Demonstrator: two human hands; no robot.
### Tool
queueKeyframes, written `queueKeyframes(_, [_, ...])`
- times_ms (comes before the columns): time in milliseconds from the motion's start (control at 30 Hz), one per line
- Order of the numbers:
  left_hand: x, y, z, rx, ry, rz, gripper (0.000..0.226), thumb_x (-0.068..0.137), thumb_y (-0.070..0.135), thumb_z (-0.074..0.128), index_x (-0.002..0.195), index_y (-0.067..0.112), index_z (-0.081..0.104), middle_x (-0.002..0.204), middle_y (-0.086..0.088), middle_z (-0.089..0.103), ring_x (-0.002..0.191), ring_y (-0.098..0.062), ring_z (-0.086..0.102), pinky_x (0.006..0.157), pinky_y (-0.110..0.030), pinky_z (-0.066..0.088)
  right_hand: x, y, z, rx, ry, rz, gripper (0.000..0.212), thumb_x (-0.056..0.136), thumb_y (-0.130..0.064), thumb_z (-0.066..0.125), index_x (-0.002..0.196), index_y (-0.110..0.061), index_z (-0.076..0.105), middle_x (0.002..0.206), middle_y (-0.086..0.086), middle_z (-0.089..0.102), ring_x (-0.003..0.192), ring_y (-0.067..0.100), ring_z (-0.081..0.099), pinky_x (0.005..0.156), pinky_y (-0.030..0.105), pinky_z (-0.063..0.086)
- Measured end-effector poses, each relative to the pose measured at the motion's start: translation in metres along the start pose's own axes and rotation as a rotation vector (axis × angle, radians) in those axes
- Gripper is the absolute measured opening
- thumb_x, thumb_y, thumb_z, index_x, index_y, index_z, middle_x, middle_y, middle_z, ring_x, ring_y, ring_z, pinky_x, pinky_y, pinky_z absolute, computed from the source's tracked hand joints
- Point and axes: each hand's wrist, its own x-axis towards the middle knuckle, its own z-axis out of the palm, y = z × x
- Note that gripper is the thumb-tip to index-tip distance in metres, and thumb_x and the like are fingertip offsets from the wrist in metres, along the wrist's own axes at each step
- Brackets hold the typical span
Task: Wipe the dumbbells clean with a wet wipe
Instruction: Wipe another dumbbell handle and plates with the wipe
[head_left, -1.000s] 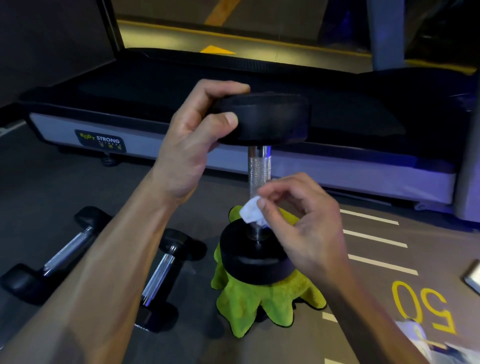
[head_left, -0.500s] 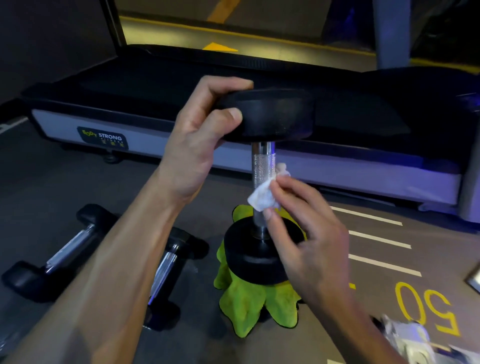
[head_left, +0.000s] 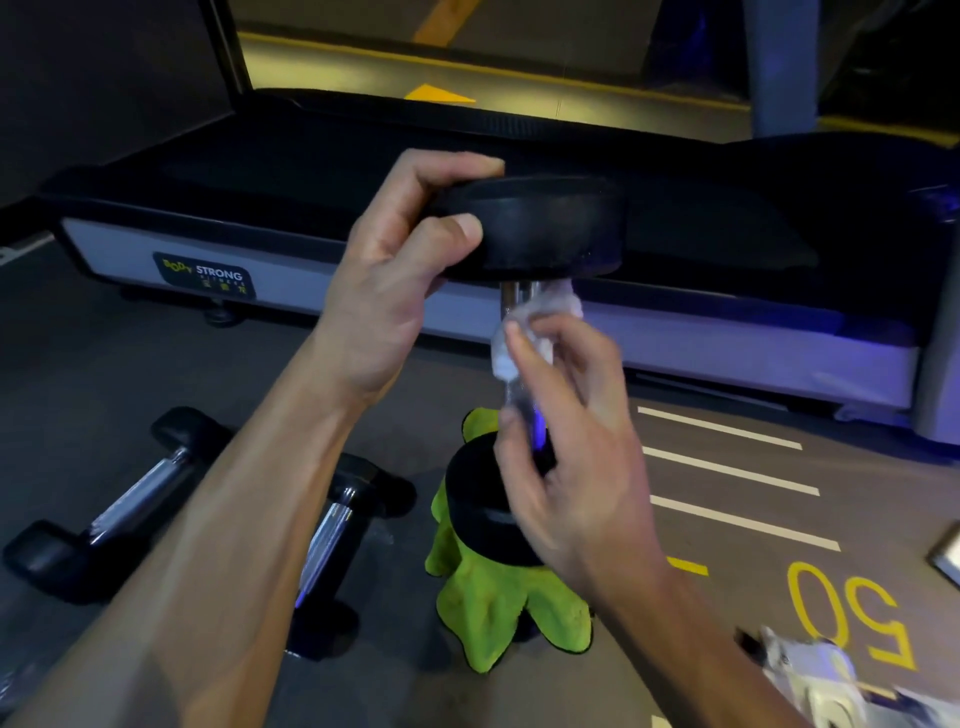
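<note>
A black dumbbell (head_left: 540, 228) stands upright on a green cloth (head_left: 498, 603) on the floor. My left hand (head_left: 395, 291) grips its upper head from the left side. My right hand (head_left: 566, 441) pinches a crumpled white wet wipe (head_left: 530, 332) against the top of the chrome handle, just under the upper head. My right hand hides most of the handle and part of the lower head (head_left: 478, 499).
Two smaller dumbbells (head_left: 119, 504) (head_left: 332, 540) lie on the floor at the left. A treadmill deck (head_left: 311, 171) runs across behind. White lines and a yellow "50" (head_left: 852, 613) mark the floor at right. A white packet (head_left: 821, 675) lies at the lower right.
My right hand has slid the wipe up the handle from the lower head to just below the upper head. My left hand has kept its grip.
</note>
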Motion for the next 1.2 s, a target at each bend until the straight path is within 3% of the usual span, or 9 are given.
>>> queueKeyframes(133, [-0.001,-0.001,0.002,-0.007,0.0,-0.001,0.03,0.092,0.013,0.053,0.119,0.024,0.061,0.128,-0.002,0.061,0.112,-0.013,0.058,0.089,-0.029,0.051,0.002,0.001,-0.006,-0.072,-0.007,-0.035,0.057,0.092,-0.005,0.065,0.148,-0.006,0.052,0.151,0.0,0.042,0.137,-0.008,0.038,0.106,0.008,0.036])
queueKeyframes(267, [0.002,0.001,0.002,0.014,0.004,-0.003,0.03,0.094,0.009,0.05,0.118,0.024,0.061,0.128,-0.005,0.06,0.112,-0.014,0.058,0.088,-0.028,0.051,-0.004,0.006,-0.005,-0.118,-0.062,-0.037,0.063,0.09,-0.002,0.065,0.151,-0.007,0.048,0.153,0.003,0.042,0.143,0.017,0.042,0.115,0.024,0.039])
queueKeyframes(400, [-0.001,0.0,0.001,-0.005,0.007,-0.002,0.031,0.093,0.009,0.05,0.117,0.026,0.062,0.125,-0.002,0.062,0.114,-0.015,0.059,0.093,-0.034,0.05,-0.012,0.008,-0.018,-0.157,-0.09,-0.052,0.059,0.09,-0.003,0.064,0.148,-0.009,0.053,0.147,0.001,0.046,0.137,0.017,0.047,0.113,0.022,0.039])
queueKeyframes(533, [-0.002,0.003,0.002,-0.019,-0.016,-0.002,0.031,0.088,0.02,0.055,0.118,0.025,0.063,0.125,0.0,0.062,0.113,-0.013,0.059,0.094,-0.034,0.05,0.007,0.01,-0.024,-0.109,-0.005,-0.077,0.043,0.094,-0.002,0.066,0.136,-0.01,0.065,0.135,0.001,0.054,0.128,0.01,0.053,0.106,0.021,0.044])
queueKeyframes(633, [-0.003,0.002,0.0,-0.037,0.011,-0.009,0.031,0.086,0.024,0.056,0.115,0.028,0.064,0.125,0.0,0.063,0.114,-0.015,0.058,0.096,-0.037,0.048,-0.017,0.019,-0.03,-0.078,-0.097,-0.036,0.026,0.092,-0.006,0.069,0.115,-0.016,0.076,0.118,-0.009,0.064,0.112,-0.002,0.059,0.094,0.017,0.049])
queueKeyframes(733, [-0.004,0.001,0.0,-0.045,0.004,-0.01,0.031,0.086,0.024,0.056,0.115,0.029,0.065,0.127,-0.001,0.062,0.116,-0.016,0.058,0.097,-0.04,0.047,-0.028,0.029,-0.034,-0.04,-0.196,0.059,0.018,0.09,-0.017,0.065,0.096,-0.024,0.081,0.101,-0.016,0.07,0.097,0.001,0.065,0.085,0.013,0.047])
queueKeyframes(933, [-0.006,0.006,0.007,-0.127,-0.056,0.018,0.033,0.08,0.024,0.054,0.108,0.031,0.068,0.131,-0.004,0.064,0.121,-0.023,0.056,0.092,-0.041,0.048,-0.025,0.011,-0.032,-0.141,-0.273,0.021,0.015,0.084,-0.03,0.066,0.085,-0.024,0.079,0.086,-0.014,0.066,0.086,0.008,0.06,0.079,0.015,0.045])
queueKeyframes(1100, [-0.006,0.008,0.013,-0.124,-0.087,0.024,0.035,0.077,0.023,0.052,0.11,0.024,0.063,0.136,-0.006,0.062,0.126,-0.022,0.057,0.091,-0.037,0.049,-0.029,0.027,-0.032,0.131,-0.195,0.21,0.005,0.076,-0.016,0.08,0.077,-0.022,0.08,0.084,-0.012,0.07,0.086,0.008,0.069,0.077,0.012,0.047])
queueKeyframes(1200, [-0.004,0.008,0.014,-0.127,-0.045,-0.003,0.034,0.076,0.025,0.052,0.107,0.028,0.067,0.134,-0.004,0.064,0.122,-0.021,0.057,0.089,-0.042,0.047,-0.026,0.038,-0.033,0.287,-0.21,0.27,0.015,0.082,-0.007,0.083,0.081,-0.022,0.08,0.088,-0.006,0.072,0.09,0.017,0.07,0.083,0.028,0.053])
